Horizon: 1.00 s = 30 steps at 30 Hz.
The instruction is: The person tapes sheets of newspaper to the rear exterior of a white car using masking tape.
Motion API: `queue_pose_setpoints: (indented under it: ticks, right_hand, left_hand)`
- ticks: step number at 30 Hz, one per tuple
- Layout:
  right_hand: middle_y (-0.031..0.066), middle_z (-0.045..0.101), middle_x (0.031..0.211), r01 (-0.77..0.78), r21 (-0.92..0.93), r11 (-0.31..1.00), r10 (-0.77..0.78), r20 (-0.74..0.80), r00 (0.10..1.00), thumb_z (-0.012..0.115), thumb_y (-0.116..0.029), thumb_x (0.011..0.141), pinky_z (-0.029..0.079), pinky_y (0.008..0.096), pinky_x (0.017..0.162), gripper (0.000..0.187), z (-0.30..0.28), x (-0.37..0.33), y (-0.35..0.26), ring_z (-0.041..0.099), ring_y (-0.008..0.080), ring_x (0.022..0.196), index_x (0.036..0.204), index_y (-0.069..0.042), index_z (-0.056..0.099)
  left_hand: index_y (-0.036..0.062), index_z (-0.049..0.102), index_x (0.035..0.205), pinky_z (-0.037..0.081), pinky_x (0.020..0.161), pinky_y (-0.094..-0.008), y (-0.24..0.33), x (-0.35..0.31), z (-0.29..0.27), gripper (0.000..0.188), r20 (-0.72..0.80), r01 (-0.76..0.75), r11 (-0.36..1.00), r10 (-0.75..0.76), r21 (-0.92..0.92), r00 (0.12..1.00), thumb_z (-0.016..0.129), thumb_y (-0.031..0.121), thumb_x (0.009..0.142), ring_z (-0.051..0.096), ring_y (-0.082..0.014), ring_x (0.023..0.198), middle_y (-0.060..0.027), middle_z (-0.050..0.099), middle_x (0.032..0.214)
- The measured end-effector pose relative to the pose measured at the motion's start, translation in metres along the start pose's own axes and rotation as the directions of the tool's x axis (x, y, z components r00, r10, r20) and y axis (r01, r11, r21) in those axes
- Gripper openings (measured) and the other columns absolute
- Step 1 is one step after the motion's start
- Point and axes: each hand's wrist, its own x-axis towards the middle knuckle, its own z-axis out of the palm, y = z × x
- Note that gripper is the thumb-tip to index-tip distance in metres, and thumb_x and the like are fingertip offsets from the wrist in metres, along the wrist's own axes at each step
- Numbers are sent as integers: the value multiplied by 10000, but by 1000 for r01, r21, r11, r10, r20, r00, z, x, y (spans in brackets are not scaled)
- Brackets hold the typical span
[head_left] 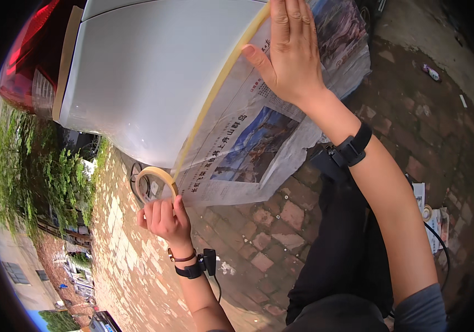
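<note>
From the flat, open right hand (296, 69), thumb out on the newspaper (259, 146), down to the curled left hand (165, 222) gripping the tape roll (166, 176), yellow tape (224, 74) already edges the pale car panel (148, 72), though it looks uncut and its last stretch probably needs pressing.

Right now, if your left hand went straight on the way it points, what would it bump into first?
Past the yellow tape roll it holds, the left hand would probably meet the pale car panel first, though depth is hard to judge.
</note>
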Motion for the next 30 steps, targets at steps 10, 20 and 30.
queue_pose_setpoints:
  ticks: [10,20,30]
  right_hand:
    - [162,209,1648,85,53,995,-85,-9,996,605,-601,899,170,453,1258,992,13,-32,-39,160,329,1540,1593,-31,183]
    - [0,197,1671,458,1,889,-444,247,861,564,-637,858,123,376,1286,955,34,-84,-91,163,176,1545,1600,-140,227]
    - [31,201,1665,450,28,893,-445,221,868,632,-612,843,148,381,1275,986,34,-85,-93,177,204,1542,1604,-143,215]
  left_hand:
    - [129,526,627,339,831,-331,-17,3,15,371,11,27,999,-27,30,1000,726,240,919,472,-203,642,-6,481,605]
    - [90,559,695,349,800,-335,-44,-31,-4,322,51,16,1000,-15,-18,999,651,231,970,483,-229,625,-54,472,640]
    - [105,526,653,349,738,-338,-60,-88,5,377,84,200,979,-196,-47,977,685,278,948,475,-229,592,-37,488,611]
